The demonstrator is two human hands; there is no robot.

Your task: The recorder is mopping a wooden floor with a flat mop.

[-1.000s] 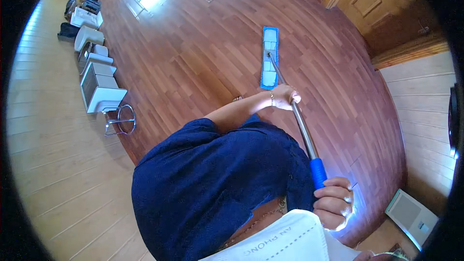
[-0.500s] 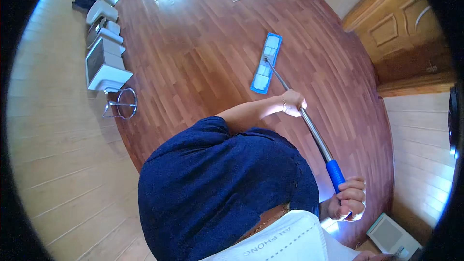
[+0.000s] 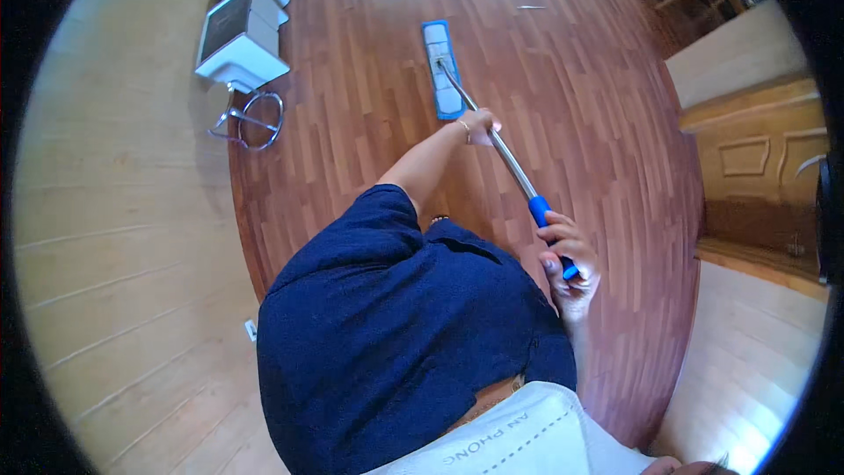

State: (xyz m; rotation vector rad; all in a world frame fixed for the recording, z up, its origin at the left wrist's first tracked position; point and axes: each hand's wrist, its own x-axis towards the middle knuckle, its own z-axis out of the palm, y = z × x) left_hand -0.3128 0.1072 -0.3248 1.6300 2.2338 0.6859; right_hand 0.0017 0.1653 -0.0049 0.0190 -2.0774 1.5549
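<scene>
A flat mop with a blue-edged, pale rectangular head [image 3: 448, 98] lies on the wood-look floor ahead of me. Its metal pole [image 3: 515, 165] slants from the head back toward my right side. My left hand [image 3: 479, 126], with a bracelet at the wrist, is closed around the pole's lower part. Farther up, my right hand [image 3: 571, 255] wraps its fingers around the blue grip [image 3: 540, 208] near the pole's end. The grip's blue tip shows beside the thumb. Both arms reach out from dark blue sleeves.
White salon-like chairs or basins [image 3: 246, 35] line the left wall, with a round chrome frame [image 3: 255, 121] at their near end. On the right are a wooden door [image 3: 756, 154] and wall panels. A thin pale strip [image 3: 531, 7] lies on the floor ahead.
The mop head has moved forward and left, turning from a rightward to a slight leftward tilt. Both hands have gone forward and left with the pole. The view has turned somewhat to the right.
</scene>
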